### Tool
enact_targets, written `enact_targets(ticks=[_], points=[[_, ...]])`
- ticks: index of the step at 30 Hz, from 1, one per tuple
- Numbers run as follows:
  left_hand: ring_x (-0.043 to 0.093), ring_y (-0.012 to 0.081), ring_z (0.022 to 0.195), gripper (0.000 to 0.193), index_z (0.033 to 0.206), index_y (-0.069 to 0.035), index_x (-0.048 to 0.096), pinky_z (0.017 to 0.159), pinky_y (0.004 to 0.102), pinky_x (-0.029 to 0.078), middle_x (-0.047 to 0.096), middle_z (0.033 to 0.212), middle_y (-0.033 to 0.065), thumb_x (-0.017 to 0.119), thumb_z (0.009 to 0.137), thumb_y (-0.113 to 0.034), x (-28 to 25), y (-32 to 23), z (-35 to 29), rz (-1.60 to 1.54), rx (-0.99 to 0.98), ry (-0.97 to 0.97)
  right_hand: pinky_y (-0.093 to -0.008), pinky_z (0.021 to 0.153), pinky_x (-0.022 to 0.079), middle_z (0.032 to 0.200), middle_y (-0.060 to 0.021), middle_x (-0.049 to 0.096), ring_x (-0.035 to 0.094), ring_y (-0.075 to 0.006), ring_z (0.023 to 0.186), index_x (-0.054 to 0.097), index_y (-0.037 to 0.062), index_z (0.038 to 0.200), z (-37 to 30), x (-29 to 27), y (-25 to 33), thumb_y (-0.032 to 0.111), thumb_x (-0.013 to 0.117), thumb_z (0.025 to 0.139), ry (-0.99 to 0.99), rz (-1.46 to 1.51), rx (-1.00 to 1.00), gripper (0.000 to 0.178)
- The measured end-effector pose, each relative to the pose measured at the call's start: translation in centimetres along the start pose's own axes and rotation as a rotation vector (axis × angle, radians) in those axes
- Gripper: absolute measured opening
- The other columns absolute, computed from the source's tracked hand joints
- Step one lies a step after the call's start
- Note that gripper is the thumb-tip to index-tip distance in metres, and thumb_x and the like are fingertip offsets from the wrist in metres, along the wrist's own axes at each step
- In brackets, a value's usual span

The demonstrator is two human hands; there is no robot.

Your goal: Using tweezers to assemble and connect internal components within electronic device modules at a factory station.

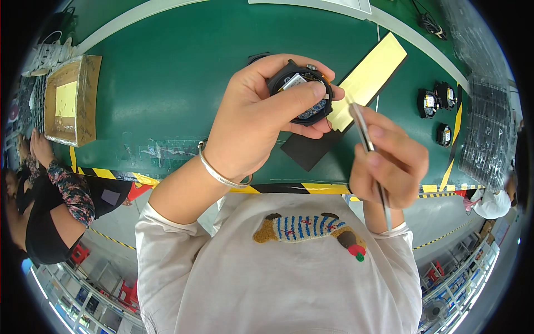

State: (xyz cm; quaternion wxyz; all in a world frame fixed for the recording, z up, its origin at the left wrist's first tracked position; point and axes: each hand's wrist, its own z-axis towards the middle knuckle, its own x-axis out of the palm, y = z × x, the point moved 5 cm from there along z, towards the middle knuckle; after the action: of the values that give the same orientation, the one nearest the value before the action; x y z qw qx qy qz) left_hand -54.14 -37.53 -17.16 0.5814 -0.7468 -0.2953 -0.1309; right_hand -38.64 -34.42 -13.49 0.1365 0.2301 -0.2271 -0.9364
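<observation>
- Currently, your left hand (pixel 253 108) sits at 12 o'clock, fingers curled round a black watch case (pixel 295 82), thumb pressed on its exposed inside.
- Watch case: toward 1 o'clock, held above the green table (pixel 167 67).
- Your right hand (pixel 394 161), 3 o'clock, pinches a slim metal tool (pixel 362 131); its blurred upper end stands apart from the case.
- Yellow sheet (pixel 371 78) on a black board (pixel 308 150): between 1 and 2.
- Three black modules (pixel 428 104): between 2 and 3.
- Cardboard box (pixel 88 103): between 9 and 10.
</observation>
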Motion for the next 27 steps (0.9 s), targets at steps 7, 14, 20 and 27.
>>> enact_targets(ticks=[7, 14, 20, 27], points=[[0.065, 0.0173, 0.061, 0.022, 0.103, 0.002, 0.058, 0.059, 0.0286, 0.057, 0.065, 0.094, 0.019, 0.057, 0.086, -0.011, -0.2, -0.2, 0.2, 0.04, -0.047, -0.014, -0.051, 0.075, 0.056, 0.094, -0.0223, 0.052, 0.063, -0.0471, 0.085, 0.044, -0.0018, 0.094, 0.7, -3.1, -0.2, -0.008, 0.057, 0.082, -0.011, -0.224, 0.006, 0.019], [0.059, 0.0117, 0.083, 0.022, 0.108, 0.0, 0.059, 0.068, 0.0264, 0.056, 0.059, 0.093, 0.0069, 0.054, 0.087, -0.004, -1.0, -2.6, 0.9, 0.377, 0.161, -0.049, -0.0274, 0.066, 0.046, 0.074, -0.0064, 0.049, 0.052, -0.0163, 0.064, 0.058, -0.0006, 0.088, -4.0, -15.4, -3.4, -0.003, 0.045, 0.086, -0.44, -0.638, 0.489, 0.013], [0.058, 0.0088, 0.086, 0.024, 0.109, 0.001, 0.056, 0.072, 0.0207, 0.049, 0.059, 0.095, 0.0053, 0.057, 0.085, 0.003, -4.8, -5.0, 1.0, 0.803, 0.26, -0.108, -0.0354, 0.083, 0.047, 0.106, -0.0194, 0.063, 0.061, -0.0306, 0.098, 0.058, -0.0021, 0.112, -5.7, -15.5, -7.3, 0.034, 0.076, 0.072, -0.046, -0.918, 0.994, 0.057], [0.052, 0.0148, 0.067, 0.022, 0.097, -0.003, 0.066, 0.063, 0.0246, 0.046, 0.059, 0.085, 0.0071, 0.067, 0.075, -0.006, -5.1, -2.8, 3.2, 1.178, 0.381, -0.139, -0.0408, 0.074, 0.048, 0.091, -0.0214, 0.065, 0.063, -0.0362, 0.086, 0.062, -0.0025, 0.103, -4.8, -14.7, -9.7, 0.04, 0.075, 0.069, 0.184, -1.052, 1.059, 0.056]])
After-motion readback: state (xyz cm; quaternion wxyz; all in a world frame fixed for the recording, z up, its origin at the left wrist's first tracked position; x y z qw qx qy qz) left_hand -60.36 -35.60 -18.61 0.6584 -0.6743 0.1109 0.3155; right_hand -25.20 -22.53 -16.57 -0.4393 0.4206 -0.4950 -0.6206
